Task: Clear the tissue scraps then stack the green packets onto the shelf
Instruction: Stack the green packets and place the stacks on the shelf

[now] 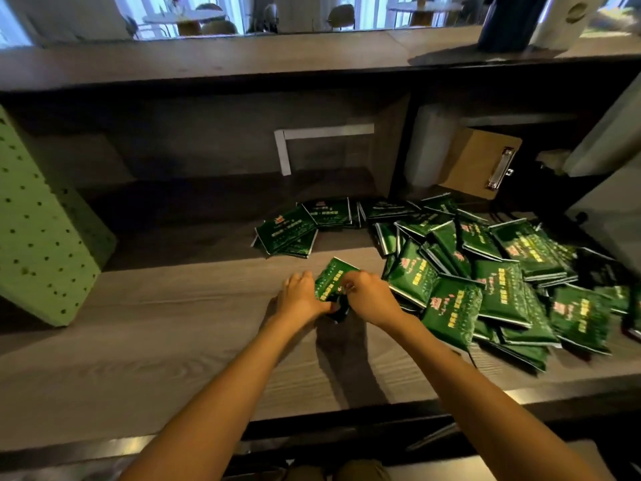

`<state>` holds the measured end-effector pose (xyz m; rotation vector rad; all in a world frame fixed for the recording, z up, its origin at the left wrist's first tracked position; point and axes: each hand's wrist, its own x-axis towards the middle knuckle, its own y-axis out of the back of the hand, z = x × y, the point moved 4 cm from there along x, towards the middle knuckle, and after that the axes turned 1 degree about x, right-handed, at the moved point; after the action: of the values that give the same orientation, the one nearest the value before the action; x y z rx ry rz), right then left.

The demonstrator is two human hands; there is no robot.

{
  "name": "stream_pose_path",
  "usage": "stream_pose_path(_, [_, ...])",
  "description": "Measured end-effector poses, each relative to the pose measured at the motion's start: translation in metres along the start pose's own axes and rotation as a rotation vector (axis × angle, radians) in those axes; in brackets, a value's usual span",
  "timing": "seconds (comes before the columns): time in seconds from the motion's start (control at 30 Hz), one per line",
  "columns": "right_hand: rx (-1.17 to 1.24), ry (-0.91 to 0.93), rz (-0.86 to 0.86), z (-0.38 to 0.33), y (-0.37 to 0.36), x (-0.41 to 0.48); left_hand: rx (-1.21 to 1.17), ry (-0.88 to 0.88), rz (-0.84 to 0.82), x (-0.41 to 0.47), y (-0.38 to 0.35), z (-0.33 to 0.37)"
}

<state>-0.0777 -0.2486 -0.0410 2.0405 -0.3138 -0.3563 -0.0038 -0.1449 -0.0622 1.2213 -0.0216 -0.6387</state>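
dark wood countertop (208,60) | bright windows (373,10) | round tables (184,16), chairs (341,13) beyond

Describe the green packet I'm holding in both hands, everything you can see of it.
The green packet is a flat, dark green pouch with a glossy, foil-like wrap, pale print and a light seam along its far edge. It is tilted, with one corner pointing away. The left hand grips its left side and the right hand pinches its right side. Its near end is dark and mostly hidden between them. It is held over the wood-grain shelf board, just left of the loose pile of packets.
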Motion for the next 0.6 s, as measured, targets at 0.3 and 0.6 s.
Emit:
stream_pose_path(0.3, [0.070,0.139,0.185,-0.003,-0.005,0.035,-0.303,-0.064,0.019,0.023,0.012,-0.020])
stream_pose_path(0.6, [-0.086,0.428,0.194,-0.027,-0.012,0.046,-0.206,-0.151,0.234,0.018,0.036,-0.034])
